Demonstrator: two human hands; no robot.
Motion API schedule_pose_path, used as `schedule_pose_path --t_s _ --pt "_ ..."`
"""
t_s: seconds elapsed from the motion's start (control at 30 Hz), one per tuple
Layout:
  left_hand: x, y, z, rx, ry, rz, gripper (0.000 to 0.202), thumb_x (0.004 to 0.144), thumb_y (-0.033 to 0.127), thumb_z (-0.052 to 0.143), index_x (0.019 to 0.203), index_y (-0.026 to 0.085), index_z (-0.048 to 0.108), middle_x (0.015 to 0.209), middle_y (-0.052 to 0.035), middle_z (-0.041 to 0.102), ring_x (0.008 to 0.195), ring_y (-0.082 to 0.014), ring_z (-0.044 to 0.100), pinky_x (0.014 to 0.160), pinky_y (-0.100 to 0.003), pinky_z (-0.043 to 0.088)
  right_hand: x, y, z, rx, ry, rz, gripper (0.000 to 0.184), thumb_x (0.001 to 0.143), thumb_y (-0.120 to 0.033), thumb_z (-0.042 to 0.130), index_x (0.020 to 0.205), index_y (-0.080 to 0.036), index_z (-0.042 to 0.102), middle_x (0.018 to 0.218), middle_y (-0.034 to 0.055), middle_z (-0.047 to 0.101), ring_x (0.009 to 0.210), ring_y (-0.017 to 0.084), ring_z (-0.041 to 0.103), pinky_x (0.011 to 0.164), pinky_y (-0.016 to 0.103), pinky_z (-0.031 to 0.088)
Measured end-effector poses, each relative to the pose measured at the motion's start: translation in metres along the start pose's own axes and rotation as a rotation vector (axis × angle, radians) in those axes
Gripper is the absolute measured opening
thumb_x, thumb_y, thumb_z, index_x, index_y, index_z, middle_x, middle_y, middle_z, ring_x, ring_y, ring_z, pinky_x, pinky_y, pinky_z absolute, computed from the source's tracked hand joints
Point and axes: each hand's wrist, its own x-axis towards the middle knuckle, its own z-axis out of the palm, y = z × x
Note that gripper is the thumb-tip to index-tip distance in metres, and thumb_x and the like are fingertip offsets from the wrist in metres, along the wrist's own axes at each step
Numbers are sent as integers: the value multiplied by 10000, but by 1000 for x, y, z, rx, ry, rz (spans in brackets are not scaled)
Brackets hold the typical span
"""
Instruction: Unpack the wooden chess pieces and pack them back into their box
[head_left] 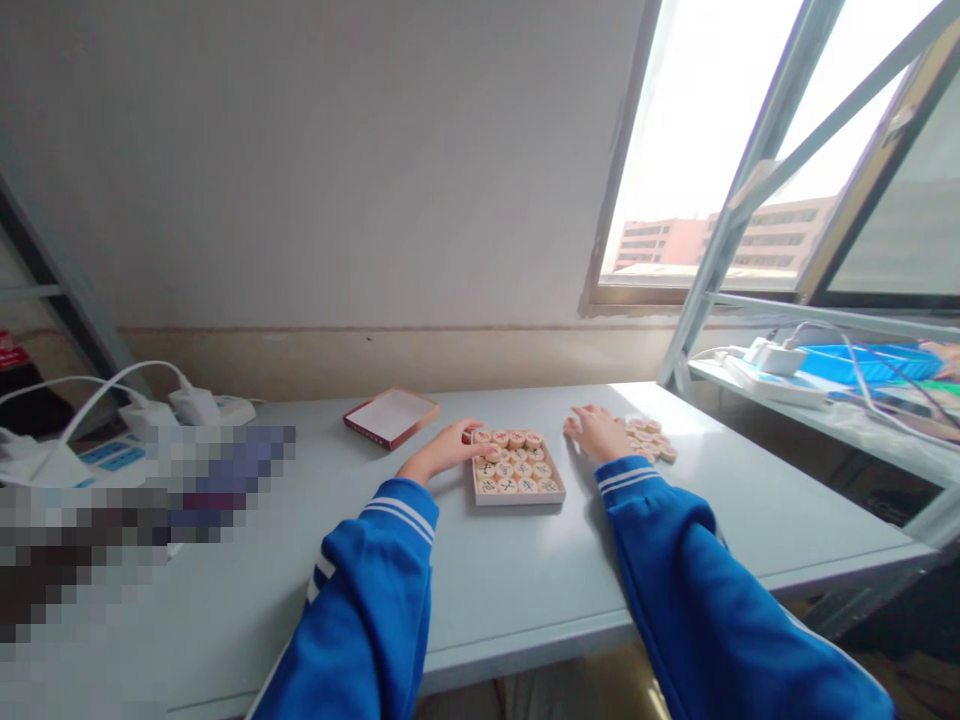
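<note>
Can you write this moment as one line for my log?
left hand: on pieces in box | right hand: beside loose pieces | lid: left of box

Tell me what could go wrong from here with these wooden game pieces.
The right hand lies beside the loose Chinese chess pieces, so a careless slide could probably scatter them across the table. The left hand reaches over a corner of the shallow tray; a bump might shift it and jostle the closely packed pieces inside.
</note>
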Motion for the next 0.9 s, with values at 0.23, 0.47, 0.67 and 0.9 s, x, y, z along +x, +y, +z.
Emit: schedule_pose_path --t_s 0.23,0.47,0.67,0.9 --pt "3 -2 -1 -66 -41 59 496 665 308 615 1097 82 529 1146 -152 550 1040 -238 515 862 -313 410 0 -5 -5 169 27 -78 231 788 -383 501 866 -231 656 937 60 615 915 229 524 773 381 368" --pt "9 -12 -6 -59 -63 132 455 698 323 578 1093 98 548 1180 -132 541 1083 -224 492 928 -312 369 -15 -44 -13 479 -113 -572 279 770 -383 541 990 -236 628 853 44 578 798 160 530 730 298 399" --pt "7 -10 -8 -30 -33 96 394 761 288 494 1095 88 554 1184 -119 545 1100 -204 483 946 -287 355 -23 -55 -2 350 -103 -575 259 768 -399 551 981 -264 612 851 32 609 845 185 528 746 335 339" --pt "12 -10 -1 44 57 64 319 783 196 423 1036 75 576 1134 -121 573 1063 -184 505 930 -257 363 -21 -51 -5 283 -87 -555 255 770 -381 548 998 -274 592 846 15 645 840 178 546 746 332 330"
